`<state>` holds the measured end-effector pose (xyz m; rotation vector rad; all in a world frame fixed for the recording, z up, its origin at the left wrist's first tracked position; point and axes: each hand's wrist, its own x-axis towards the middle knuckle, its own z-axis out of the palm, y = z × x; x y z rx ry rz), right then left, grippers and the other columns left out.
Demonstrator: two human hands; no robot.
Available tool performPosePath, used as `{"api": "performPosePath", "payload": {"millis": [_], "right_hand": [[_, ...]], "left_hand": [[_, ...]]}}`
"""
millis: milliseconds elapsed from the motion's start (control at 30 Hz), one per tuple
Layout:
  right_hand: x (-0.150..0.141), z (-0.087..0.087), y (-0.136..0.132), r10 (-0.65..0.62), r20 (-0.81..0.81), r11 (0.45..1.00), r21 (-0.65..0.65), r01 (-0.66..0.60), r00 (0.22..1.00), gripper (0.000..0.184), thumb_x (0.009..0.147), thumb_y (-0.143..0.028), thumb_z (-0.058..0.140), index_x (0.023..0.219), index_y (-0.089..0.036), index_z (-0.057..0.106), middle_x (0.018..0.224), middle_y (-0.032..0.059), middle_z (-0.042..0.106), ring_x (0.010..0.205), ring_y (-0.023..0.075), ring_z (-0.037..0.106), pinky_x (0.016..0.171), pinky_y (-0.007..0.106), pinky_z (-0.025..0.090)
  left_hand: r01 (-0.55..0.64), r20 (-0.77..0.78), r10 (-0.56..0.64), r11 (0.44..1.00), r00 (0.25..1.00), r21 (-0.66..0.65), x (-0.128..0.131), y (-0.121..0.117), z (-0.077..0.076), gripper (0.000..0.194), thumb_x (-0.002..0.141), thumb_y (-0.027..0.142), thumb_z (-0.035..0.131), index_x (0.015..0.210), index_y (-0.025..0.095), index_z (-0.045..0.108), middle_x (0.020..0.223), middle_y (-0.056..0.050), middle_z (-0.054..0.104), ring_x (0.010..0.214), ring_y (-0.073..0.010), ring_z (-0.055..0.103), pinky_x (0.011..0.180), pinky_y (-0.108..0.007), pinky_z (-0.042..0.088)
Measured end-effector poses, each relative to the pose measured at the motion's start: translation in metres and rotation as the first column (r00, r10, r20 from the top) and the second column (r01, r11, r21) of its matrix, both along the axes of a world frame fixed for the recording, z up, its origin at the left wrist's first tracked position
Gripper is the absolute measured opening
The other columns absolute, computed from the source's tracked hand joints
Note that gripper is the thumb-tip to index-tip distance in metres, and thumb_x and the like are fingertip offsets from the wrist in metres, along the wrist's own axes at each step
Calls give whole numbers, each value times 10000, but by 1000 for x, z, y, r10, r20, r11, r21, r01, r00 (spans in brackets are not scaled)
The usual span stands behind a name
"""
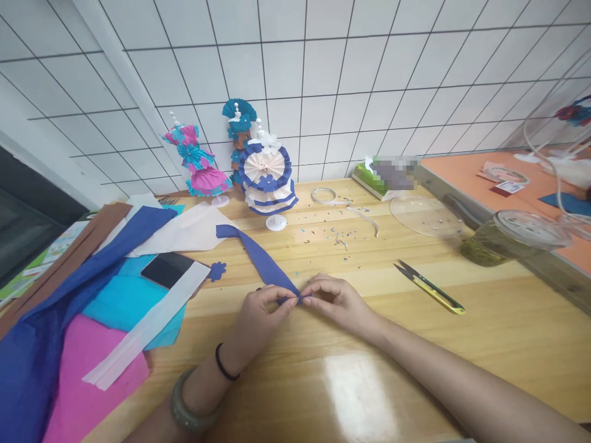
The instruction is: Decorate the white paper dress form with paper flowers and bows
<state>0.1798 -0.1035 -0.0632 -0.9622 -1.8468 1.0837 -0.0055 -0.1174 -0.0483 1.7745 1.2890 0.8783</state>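
Note:
A long blue crepe paper strip (pixel 265 258) runs from the table's middle toward me, its near end pinched between both hands. My left hand (pixel 265 311) closes thumb and forefinger on that end. Right beside it, my right hand (pixel 335 301) pinches the same strip, the fingertips of the two hands almost touching. The bit of paper between the fingers is small and partly hidden. Left of the strip lies a blue paper flower (pixel 217 271), next to a dark phone (pixel 167 269) partly covered by a white paper strip (pixel 148 326).
Yellow-handled thread snips (pixel 429 287) lie at right. Behind stand miniature dress forms in paper dresses: blue and white (pixel 265 169), pink and teal (pixel 198 160). Blue (pixel 41 344), pink (pixel 99 375) and turquoise (pixel 117 301) paper sheets cover the left. A glass jar (pixel 512 237) and tape roll (pixel 324 195) stand farther back.

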Motion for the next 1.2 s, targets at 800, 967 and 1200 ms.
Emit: {"api": "performPosePath", "payload": {"millis": [800,967,1200], "right_hand": [[1,-3,3,-81,-226,968,-251,22,971,141,713,-294,667,810,-204,716,802,41,704,747,156,646,703,295,517],[1,-7,3,-119,-277,945,-327,23,953,183,682,-301,690,837,-206,706,841,36,715,765,164,655,743,320,522],[3,-4,3,-98,-265,950,-312,11,959,135,699,-289,675,788,-189,684,789,25,701,731,142,637,716,293,510]], "left_hand": [[-84,171,125,970,977,-226,-2,4,-8,230,707,288,634,910,199,693,884,-21,716,807,-180,660,748,-277,531],[-73,206,129,963,970,-259,-2,5,-8,225,692,281,641,880,164,681,859,-48,718,791,-183,657,708,-268,528],[-30,268,100,967,958,-253,-3,6,-8,176,712,285,618,828,152,629,707,-25,680,651,-129,615,612,-226,484]]}}
